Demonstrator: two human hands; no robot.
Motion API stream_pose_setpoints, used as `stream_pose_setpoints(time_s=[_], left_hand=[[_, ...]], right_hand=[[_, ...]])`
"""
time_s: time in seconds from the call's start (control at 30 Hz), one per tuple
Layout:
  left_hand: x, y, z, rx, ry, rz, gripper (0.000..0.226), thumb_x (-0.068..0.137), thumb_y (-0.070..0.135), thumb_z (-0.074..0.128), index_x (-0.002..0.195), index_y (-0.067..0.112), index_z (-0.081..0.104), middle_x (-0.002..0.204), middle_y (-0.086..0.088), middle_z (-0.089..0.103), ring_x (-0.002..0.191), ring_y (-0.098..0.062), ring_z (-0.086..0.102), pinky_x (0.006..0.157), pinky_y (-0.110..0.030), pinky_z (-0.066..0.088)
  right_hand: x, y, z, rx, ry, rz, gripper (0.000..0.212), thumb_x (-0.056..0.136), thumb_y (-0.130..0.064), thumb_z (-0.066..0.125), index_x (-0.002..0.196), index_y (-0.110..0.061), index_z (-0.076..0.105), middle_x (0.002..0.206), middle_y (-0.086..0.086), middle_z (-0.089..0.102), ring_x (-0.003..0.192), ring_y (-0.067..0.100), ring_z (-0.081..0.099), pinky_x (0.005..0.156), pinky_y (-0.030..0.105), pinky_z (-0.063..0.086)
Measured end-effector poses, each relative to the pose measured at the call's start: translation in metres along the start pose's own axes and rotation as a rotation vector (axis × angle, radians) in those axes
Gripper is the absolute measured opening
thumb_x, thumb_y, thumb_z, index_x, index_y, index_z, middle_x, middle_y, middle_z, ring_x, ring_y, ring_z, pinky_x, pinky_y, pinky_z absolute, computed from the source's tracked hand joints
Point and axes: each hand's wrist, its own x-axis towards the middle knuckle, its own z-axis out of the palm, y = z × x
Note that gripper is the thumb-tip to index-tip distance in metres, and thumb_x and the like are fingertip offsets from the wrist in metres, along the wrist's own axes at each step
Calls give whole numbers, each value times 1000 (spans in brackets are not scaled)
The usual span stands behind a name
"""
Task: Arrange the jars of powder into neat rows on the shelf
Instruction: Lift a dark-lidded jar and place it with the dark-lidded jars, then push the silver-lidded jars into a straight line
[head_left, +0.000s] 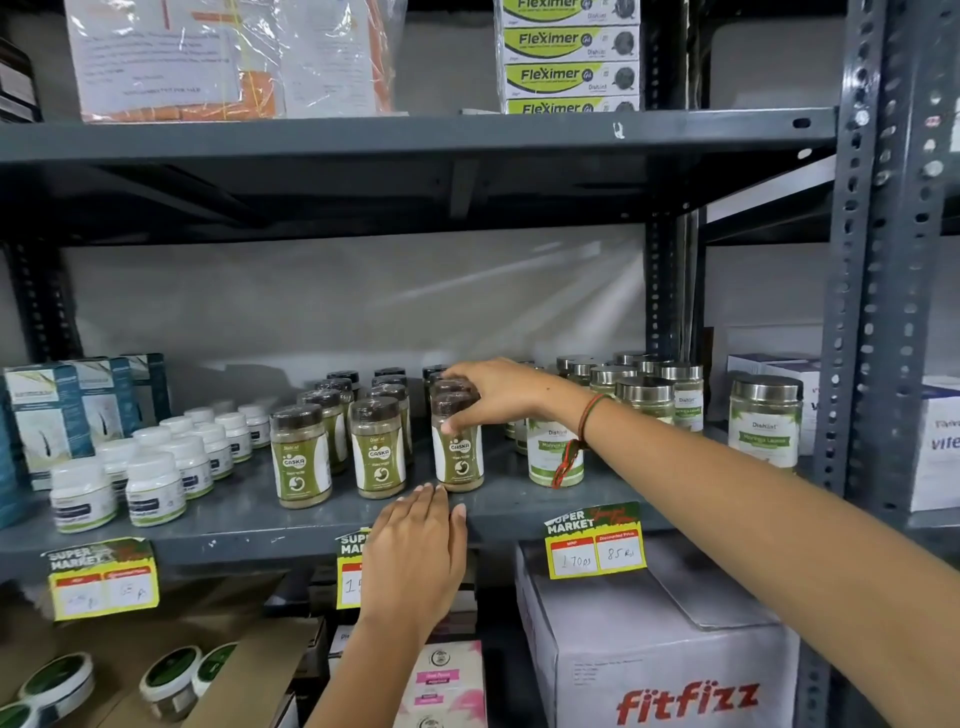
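Brown-lidded jars of olive powder with green "Gaska" labels stand in three rows running back on the grey shelf (519, 506). My right hand (498, 389) grips the lid of the front jar (460, 457) in the right-hand row. The fronts of the other two rows are a left jar (301, 457) and a middle jar (378, 449). My left hand (415, 551) rests flat on the shelf's front edge, fingers together, just below the gripped jar and holding nothing.
White-lidded bottles (156, 486) and teal boxes (49, 415) fill the shelf's left. Steel-lidded jars (763, 421) stand to the right, near the upright post (872, 312). Price tags (595, 540) hang on the edge. A FitFizz carton (675, 649) sits below.
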Motion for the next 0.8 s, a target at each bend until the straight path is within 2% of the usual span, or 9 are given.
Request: stream_pose_setpoints(time_s=[0.13, 0.23, 0.33, 0.4, 0.5, 0.6, 0.7, 0.8], left_hand=[[-1, 2, -4, 9, -12, 2, 51, 96, 39, 31, 114, 6, 66, 114, -10, 69, 108, -23, 62, 95, -37, 45], [-1, 4, -8, 18, -36, -8, 52, 96, 39, 30, 115, 6, 66, 115, -11, 68, 109, -23, 62, 96, -38, 45], [-2, 6, -9, 18, -54, -14, 53, 97, 39, 28, 118, 6, 64, 118, -11, 67, 112, -24, 60, 98, -38, 44], [-2, 6, -10, 16, -60, -12, 53, 97, 39, 28, 119, 5, 63, 119, -12, 66, 113, -24, 59, 99, -39, 43], [-3, 6, -9, 7, -54, -9, 54, 96, 38, 28, 116, 3, 65, 117, -14, 67, 111, -26, 61, 97, -40, 45], [-3, 7, -8, -14, -39, -20, 53, 95, 38, 31, 113, 3, 66, 113, -15, 68, 107, -28, 62, 94, -42, 46], [-4, 7, -8, -24, -31, -24, 53, 94, 38, 31, 111, 3, 67, 111, -14, 69, 105, -29, 63, 92, -42, 46], [-3, 7, -7, -26, -37, -26, 55, 94, 40, 29, 112, 4, 67, 112, -13, 69, 106, -28, 63, 93, -43, 47]], right_hand=[[-28, 6, -12, 33, 161, -7, 74, 84, -44, 72, 146, -17, 43, 143, 5, 54, 126, 23, 55, 100, 32, 44], [-50, 19, -24, 4, 290, 25, 69, 82, -50, 70, 141, -21, 49, 138, 3, 58, 120, 20, 58, 100, 37, 48], [-76, 39, -38, 7, 392, 76, 63, 81, -50, 70, 136, -24, 54, 129, 1, 64, 110, 16, 62, 93, 34, 50], [-95, 55, -48, -19, 436, 129, 62, 81, -51, 69, 134, -24, 55, 125, 0, 66, 108, 17, 63, 93, 36, 51], [-119, 83, -61, -153, 438, 253, 64, 80, -56, 66, 135, -25, 53, 120, 2, 66, 109, 25, 62, 89, 43, 53], [-140, 109, -71, -364, 412, 383, 61, 81, -55, 64, 129, -19, 56, 114, 9, 67, 106, 33, 61, 80, 44, 55], [-154, 129, -78, -544, 321, 510, 51, 85, -54, 59, 117, -15, 60, 104, 11, 65, 101, 34, 60, 69, 40, 48], [-160, 142, -77, -662, 201, 634, 55, 87, -63, 51, 113, -15, 61, 108, 10, 65, 104, 33, 61, 70, 39, 43]])
